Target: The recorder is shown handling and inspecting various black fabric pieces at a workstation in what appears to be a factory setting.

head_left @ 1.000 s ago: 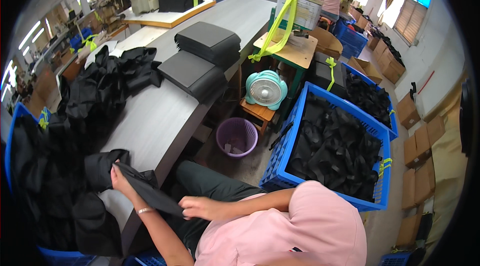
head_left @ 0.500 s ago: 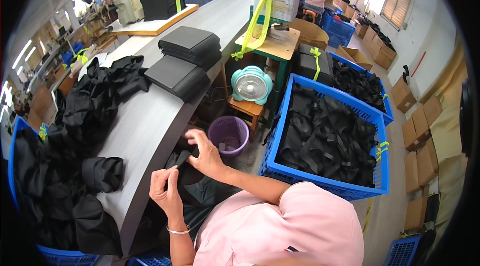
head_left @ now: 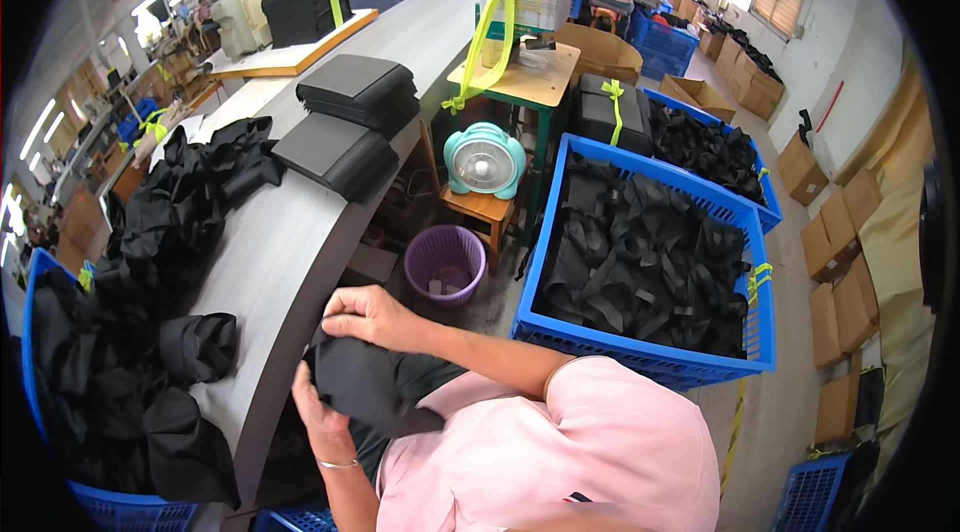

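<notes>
A black fabric piece [head_left: 358, 382] hangs over my lap, just off the grey table's curved edge [head_left: 290, 332]. My right hand [head_left: 372, 320] pinches its upper edge from above. My left hand [head_left: 318, 410] grips its left side, with the fingers partly hidden behind the cloth. The lower corner of the piece is blurred and reaches toward my pink shirt. To the left, a heap of black fabric pieces [head_left: 165, 232] spreads along the table. Two neat stacks of flat black pieces [head_left: 335, 157] lie further up the table.
On my right stands a blue crate [head_left: 640, 352] full of black pieces, with another blue crate [head_left: 770, 202] behind it. A purple basket [head_left: 445, 267] sits on the floor near a turquoise fan [head_left: 484, 160] on a wooden stool. Cardboard boxes [head_left: 840, 322] line the right wall.
Both hands have moved slightly left. The small dark piece between them now shows as a wider black panel. My right hand's fingers have closed on its upper edge.
</notes>
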`<state>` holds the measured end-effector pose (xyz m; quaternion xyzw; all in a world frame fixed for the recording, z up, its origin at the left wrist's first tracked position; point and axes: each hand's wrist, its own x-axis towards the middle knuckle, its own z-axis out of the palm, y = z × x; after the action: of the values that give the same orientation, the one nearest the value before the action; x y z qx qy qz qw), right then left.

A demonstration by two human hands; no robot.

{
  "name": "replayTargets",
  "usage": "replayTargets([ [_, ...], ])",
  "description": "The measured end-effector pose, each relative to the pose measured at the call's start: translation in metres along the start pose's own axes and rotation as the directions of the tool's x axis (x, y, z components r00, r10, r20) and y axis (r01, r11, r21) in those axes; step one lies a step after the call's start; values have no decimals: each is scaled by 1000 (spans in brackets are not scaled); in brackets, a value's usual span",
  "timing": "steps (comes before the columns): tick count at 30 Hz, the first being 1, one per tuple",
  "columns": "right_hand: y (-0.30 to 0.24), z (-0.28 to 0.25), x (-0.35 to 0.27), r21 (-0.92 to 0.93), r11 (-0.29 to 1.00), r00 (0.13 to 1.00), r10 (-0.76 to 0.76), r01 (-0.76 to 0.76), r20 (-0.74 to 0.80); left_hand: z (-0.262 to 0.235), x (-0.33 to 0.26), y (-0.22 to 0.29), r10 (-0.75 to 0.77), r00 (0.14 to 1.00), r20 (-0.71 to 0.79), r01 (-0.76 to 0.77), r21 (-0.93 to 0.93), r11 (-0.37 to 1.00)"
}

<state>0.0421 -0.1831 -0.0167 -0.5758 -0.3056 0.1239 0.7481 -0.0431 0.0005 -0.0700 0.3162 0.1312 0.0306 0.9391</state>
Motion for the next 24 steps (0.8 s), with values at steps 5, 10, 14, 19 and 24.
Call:
replayTargets([
  [5, 32, -1, 18, -343, 915, 959, -129, 213, 251, -6, -11, -34, 81, 726, 683, -15, -102, 995],
  [10, 70, 29, -25, -351, 920, 792, 82, 174, 605, 50, -18, -41, -2, 837, 547, -448, 688, 571],
  [14, 97, 27, -57, -215, 965, 764, 251, -149, 595, 115, -13, -62, 76, 929, 361, -367, 880, 302],
  [19, 112, -10, -43, -176, 938, 897, 340, -300, 283, 105, 44, -25, 230, 967, 112, -253, 560, 789],
  [24, 70, -33, -12, -256, 925, 870, 132, -281, -476, 63, 66, 7, 72, 992, -107, -72, 4, 997],
])
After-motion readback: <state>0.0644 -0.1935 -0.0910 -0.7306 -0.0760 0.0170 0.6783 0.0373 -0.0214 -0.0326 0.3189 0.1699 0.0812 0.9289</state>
